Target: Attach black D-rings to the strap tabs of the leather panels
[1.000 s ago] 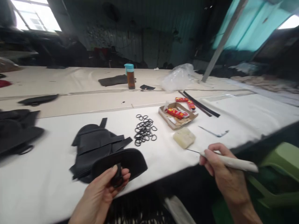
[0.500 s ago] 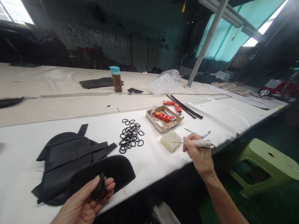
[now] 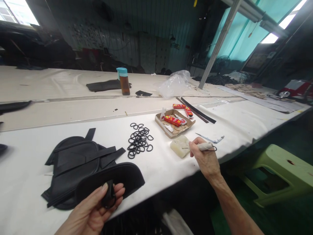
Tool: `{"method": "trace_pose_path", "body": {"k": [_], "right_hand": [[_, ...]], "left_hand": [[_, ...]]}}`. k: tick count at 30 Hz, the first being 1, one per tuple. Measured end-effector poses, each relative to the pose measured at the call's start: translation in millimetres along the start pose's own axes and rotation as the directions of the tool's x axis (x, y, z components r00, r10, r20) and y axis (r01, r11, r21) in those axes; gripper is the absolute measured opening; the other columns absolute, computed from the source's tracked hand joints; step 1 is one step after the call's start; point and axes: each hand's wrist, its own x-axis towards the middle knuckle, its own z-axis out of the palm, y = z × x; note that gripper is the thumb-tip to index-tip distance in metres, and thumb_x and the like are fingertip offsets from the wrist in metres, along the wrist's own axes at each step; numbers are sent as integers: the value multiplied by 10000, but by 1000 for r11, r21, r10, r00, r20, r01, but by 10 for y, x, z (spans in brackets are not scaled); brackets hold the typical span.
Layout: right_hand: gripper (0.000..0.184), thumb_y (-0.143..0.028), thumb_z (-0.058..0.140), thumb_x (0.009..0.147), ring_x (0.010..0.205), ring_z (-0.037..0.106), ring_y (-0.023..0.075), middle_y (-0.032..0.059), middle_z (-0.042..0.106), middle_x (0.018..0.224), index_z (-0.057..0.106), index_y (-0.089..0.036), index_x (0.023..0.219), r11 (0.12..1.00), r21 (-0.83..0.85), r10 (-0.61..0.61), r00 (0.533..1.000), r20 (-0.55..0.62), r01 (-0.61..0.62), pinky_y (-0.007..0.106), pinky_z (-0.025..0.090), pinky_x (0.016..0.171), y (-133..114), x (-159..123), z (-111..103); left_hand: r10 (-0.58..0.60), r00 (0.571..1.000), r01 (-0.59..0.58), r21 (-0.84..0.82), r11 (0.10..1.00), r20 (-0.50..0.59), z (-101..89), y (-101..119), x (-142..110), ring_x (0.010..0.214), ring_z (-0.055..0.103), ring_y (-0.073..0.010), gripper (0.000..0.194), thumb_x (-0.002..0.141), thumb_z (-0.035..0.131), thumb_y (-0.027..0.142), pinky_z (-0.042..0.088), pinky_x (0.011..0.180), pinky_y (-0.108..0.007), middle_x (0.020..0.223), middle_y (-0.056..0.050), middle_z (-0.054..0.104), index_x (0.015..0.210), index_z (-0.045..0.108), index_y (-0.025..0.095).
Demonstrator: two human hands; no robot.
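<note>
My left hand (image 3: 97, 207) pinches a folded black strap piece (image 3: 109, 194) between thumb and fingers, above the near table edge. Behind it lie stacked black bag panels (image 3: 75, 166) with straps, and a curved black flap (image 3: 122, 178). My right hand (image 3: 204, 160) grips a needle-tipped tool (image 3: 205, 147) with a pale handle and a dark cord loop at its rear end. Its thin tip meets a yellowish wax-like block (image 3: 179, 146); how deep it goes I cannot tell. Between the hands is a pile of black D-rings (image 3: 139, 142).
A cardboard tray (image 3: 171, 132) holds red boxes and small tubes. Beyond the block lies a thin pointed metal tool (image 3: 212, 139). Farther back are black strips (image 3: 198, 111), a plastic bag (image 3: 174, 85) and a blue-lidded bottle (image 3: 124, 83). A green stool (image 3: 286, 163) stands right of the table.
The view has shifted slightly, moving the scene a little right. My right hand has moved left against the block, bringing the tool farther over it. My left hand keeps hold of the strap piece.
</note>
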Motion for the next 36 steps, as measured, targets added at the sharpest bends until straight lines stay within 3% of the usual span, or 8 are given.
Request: {"method": "trace_pose_path", "body": {"k": [11,16,18,21,25,31,36], "right_hand": [[329,-414,521,798,451,390,109,-47,449,462,452,-205,553,997,70,30,999,-33,-28,244,309,466,-8,-51,-60],[308,-418,577,787,436,367,89,-31,511,516,498,-188,598,955,279,123,991,-59,-102,224,274,415,-96,-272,-106],[288,-398,584,796,441,357,80,-27,530,539,504,-186,618,884,444,150,988,33,-149,209,275,407,-195,-403,-55],[276,-383,589,801,466,363,81,-26,512,542,491,-190,630,724,629,134,953,273,-282,184,290,400,-392,-618,94],[271,-411,564,819,446,356,79,-25,536,568,483,-200,670,620,674,13,864,503,-401,193,307,411,-625,-868,375],[286,-433,557,827,432,382,70,-25,564,583,485,-193,691,648,669,-63,850,523,-363,205,311,437,-721,-1006,742],[275,-423,563,827,417,386,63,-38,568,596,475,-196,699,628,679,-64,845,532,-380,200,306,417,-689,-1025,863]], "left_hand": [[-28,1000,28,-12,1000,14,78,63,-106,721,700,-249,222,813,491,26,595,632,-344,837,-194,718,701,680,54],[14,996,-9,-52,999,90,43,30,-163,729,697,-230,171,798,534,37,579,676,-335,804,-174,722,710,678,62],[6,991,5,-77,997,134,21,13,-187,733,694,-222,154,797,550,54,571,691,-332,796,-168,722,709,676,64],[-9,983,28,-106,994,182,-7,-6,-207,727,687,-206,131,795,576,91,558,689,-316,787,-153,722,712,675,67],[1,975,29,-131,991,224,-38,-29,-222,734,678,-193,101,776,616,126,534,699,-297,794,-140,721,727,679,65],[3,948,39,-124,991,319,-83,-43,-224,759,662,-188,139,753,658,191,502,751,-300,805,-132,722,760,710,62],[18,944,29,-137,990,329,-94,-47,-225,754,656,-191,149,753,654,203,493,748,-303,782,-123,720,755,718,69]]}}
